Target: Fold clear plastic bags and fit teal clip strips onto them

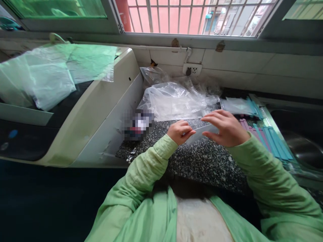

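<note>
My left hand (179, 131) is curled around one end of a narrow clear plastic sleeve (200, 132) held just above the speckled granite counter (202, 161). My right hand (225, 128) pinches the other end of the same sleeve with its fingers spread over it. Both arms wear light green sleeves. A pile of crumpled clear plastic bags (176, 99) lies right behind my hands.
A white appliance (101, 111) with green plastic bags (50, 74) on top stands to the left. Rows of pink and blue strips (264, 137) lie on the right beside a metal sink (302, 141). A wall socket (192, 69) sits below the barred window. A blurred small object (137, 124) rests near the appliance.
</note>
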A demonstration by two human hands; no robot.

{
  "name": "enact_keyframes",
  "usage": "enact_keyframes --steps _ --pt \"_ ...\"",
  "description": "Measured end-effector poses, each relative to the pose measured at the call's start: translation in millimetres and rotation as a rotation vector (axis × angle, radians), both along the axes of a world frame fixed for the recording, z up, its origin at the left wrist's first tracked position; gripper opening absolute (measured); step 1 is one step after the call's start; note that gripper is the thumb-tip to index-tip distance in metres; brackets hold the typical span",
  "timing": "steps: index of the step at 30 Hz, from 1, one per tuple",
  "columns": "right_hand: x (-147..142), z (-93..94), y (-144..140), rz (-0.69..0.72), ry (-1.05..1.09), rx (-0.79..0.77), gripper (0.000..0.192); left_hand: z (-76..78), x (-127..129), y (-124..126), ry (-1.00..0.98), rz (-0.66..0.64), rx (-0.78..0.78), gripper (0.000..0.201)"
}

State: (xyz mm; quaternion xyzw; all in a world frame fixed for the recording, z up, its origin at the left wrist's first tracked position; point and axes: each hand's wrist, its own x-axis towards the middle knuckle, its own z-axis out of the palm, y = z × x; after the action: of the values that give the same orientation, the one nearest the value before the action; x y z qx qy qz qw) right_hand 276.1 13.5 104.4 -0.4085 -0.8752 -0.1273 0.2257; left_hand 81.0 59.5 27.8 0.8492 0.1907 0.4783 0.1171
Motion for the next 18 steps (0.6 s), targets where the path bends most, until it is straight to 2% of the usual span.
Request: enact_keyframes --steps 3,6,12,18 --pt "-7 -12.9 5 0.047 -0.050 -0.099 0.023 0.3 -1 0 0.018 -0.029 0.036 0.031" --pt "-5 -15.1 7 0.071 -0.066 -0.145 0.019 1.5 -2 1 0.014 -0.040 0.032 0.030" --pt "-2 -5.0 2 0.043 -0.069 -0.090 0.026 1.9 -1 1 -0.027 -0.032 0.019 0.030" --pt "-3 -4.0 0 0.008 -0.136 -0.035 0.024 0.4 -1 1 0.013 0.004 0.019 0.033"
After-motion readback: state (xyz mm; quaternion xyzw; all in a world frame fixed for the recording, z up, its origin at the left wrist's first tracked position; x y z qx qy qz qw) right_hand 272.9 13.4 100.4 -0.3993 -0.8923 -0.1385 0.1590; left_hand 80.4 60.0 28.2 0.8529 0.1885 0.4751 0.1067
